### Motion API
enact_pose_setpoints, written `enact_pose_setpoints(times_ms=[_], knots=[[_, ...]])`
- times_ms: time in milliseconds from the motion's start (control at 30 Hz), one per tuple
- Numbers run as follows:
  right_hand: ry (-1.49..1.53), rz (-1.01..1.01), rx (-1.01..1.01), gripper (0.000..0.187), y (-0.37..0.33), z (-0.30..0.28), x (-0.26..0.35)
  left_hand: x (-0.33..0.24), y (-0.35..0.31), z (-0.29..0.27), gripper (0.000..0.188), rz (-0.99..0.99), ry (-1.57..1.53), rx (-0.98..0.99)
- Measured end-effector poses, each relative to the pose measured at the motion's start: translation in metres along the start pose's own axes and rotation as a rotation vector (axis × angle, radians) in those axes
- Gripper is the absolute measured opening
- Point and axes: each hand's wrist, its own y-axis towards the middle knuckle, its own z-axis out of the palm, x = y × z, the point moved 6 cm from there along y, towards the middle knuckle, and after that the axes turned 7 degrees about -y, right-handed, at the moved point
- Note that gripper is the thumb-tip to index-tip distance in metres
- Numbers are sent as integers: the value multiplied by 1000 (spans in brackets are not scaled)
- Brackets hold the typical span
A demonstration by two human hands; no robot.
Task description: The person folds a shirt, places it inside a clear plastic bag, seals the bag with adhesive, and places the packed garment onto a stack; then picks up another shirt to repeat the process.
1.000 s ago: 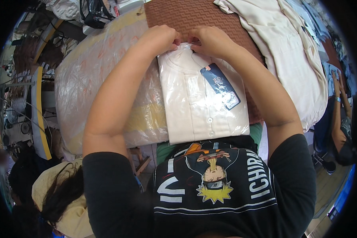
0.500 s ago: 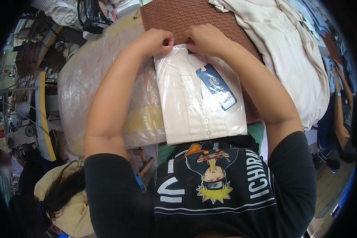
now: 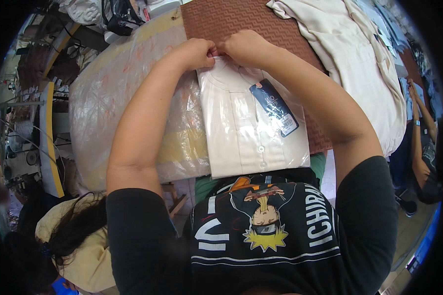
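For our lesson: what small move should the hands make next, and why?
Perhaps slide the right hand rightward along the top edge of the clear bag, smoothing it: the folded shirt is inside, and that hand's fingers sit beside the left hand near the edge's left end.

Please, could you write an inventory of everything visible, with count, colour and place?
Folded buttoned shirt: 1, cream, centre
Clear plastic bag: 1, transparent, around the shirt
Hang tag: 1, navy, over the shirt's right side
Plastic-covered surface: 1, whitish with yellow bands, left
Zigzag-patterned cloth: 1, brown, beyond the hands
Loose garments: uncounted, cream, right
Board: 1, yellow-edged, far left
Co-worker in pale yellow: 1, lower left
Co-worker in black: 1, far right
Background clutter: uncounted, mixed, upper left
T-shirt: 1, black, printed, bottom centre
Left hand: 1, bare, pinching the bag's top edge
Right hand: 1, bare, at the same edge
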Motion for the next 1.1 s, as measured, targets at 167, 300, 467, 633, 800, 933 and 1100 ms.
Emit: enact_pose_setpoints(times_ms=[167, 300, 467, 633, 800, 933, 1100], knots=[[379, 71, -95, 23, -12, -2, -21, -2, -4, 0, 29, 36, -97, -71], [429, 49, -59, 24, -19, 5, -23, -12, -7, -4, 26, 72, -24, -66], [383, 56, -66, 25, -20, 0, -19, -26, -10, -6, 23, 102, 209, -115], [379, 49, -94, 27, -21, 8, -22, -27, -6, 0, 18, 97, 283, -149], [406, 137, 100, 30, -21, 4, -23, -18, -15, -2, 25, 108, -46, -211], [534, 136, 92, 28, -26, -2, -27, -13, -8, 6, 34, 110, -245, -120], [644, 83, 63, 29, -27, 0, -32, -25, -4, 2, 36, 82, -170, 6]])
